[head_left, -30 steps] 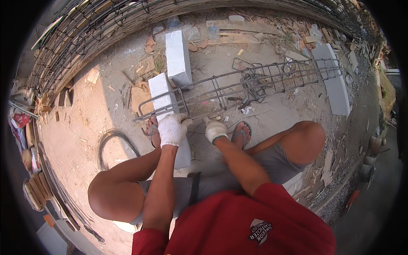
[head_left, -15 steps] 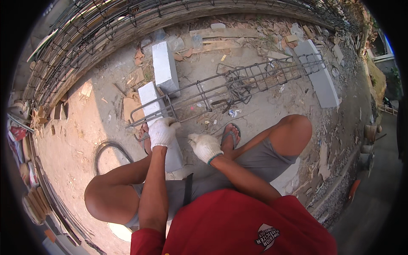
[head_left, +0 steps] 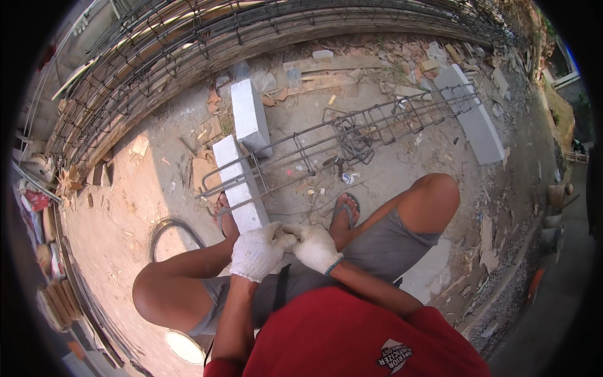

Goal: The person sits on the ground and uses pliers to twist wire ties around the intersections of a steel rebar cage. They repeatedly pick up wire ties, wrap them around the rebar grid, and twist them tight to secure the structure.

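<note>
My left hand and my right hand, both in white knit gloves, meet fingertip to fingertip above my knees. Their fingers are curled, and I can make out nothing held between them. Just beyond the hands lies a grey concrete block. The near end of a long rebar cage rests on it. The cage runs away to the upper right and ends on another grey block. My sandalled feet stand on the dirt under the cage.
A third grey block lies behind the first. A coil of dark wire sits on the ground to the left. Long rebar cages line the far wall. Wood scraps and rubble litter the dirt, with a concrete kerb to the right.
Both hands have pulled back from the near end of the rebar cage and come together in front of me. The right hand left first, then the left.
</note>
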A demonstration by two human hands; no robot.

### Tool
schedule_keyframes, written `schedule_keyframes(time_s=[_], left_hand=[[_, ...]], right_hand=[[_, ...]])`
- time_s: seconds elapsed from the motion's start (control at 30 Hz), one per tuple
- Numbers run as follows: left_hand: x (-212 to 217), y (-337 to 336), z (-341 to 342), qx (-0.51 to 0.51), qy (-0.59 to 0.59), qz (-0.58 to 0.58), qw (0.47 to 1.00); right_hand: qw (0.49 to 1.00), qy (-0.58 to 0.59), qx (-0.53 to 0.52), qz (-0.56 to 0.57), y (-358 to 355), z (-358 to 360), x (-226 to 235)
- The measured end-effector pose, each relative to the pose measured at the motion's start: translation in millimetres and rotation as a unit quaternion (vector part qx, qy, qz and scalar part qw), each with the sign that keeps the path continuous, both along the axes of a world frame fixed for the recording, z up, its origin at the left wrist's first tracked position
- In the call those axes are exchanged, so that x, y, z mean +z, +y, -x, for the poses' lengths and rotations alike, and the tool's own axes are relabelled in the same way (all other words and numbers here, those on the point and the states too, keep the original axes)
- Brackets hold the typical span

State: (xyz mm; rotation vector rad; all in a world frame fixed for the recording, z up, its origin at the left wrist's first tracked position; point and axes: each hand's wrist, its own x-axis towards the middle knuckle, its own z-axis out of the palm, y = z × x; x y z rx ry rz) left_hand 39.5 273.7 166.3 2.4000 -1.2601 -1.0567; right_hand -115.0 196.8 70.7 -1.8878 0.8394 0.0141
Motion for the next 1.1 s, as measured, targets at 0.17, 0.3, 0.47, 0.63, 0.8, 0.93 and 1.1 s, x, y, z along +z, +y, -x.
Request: schedule_keyframes(time_s=[0.17,0.3,0.47,0.63,0.8,0.93,1.1], left_hand=[[-10.2,33.9,19.2,0.066,0.201,-0.059,0.976],[-13.0,57.3,17.3,-0.015,0.092,-0.003,0.996],[65.5,47.2,12.1,-0.045,0.169,-0.065,0.982],[85.3,84.1,-10.7,0.044,0.144,-0.058,0.987],[44.0,114.4,-27.2,-0.064,-0.026,0.108,0.992],[20.0,76.8,-7.8,-0.032,-0.014,0.070,0.997],[-48.7,25.9,26.1,-0.117,-0.064,-0.039,0.990]], right_hand=[[0.991,-0.113,-0.064,-0.030,12.2,4.5,-43.0],[0.681,-0.155,-0.410,-0.587,-1.4,-13.4,-22.1],[0.616,-0.188,-0.570,-0.510,-52.5,-15.3,-106.0],[0.555,-0.244,-0.627,-0.489,-87.3,-4.5,-141.5],[0.500,-0.354,-0.631,-0.476,-122.3,17.0,-94.9],[0.605,-0.372,-0.654,-0.260,-175.7,20.5,32.0],[0.715,-0.431,-0.543,-0.093,-206.2,46.0,137.9]])
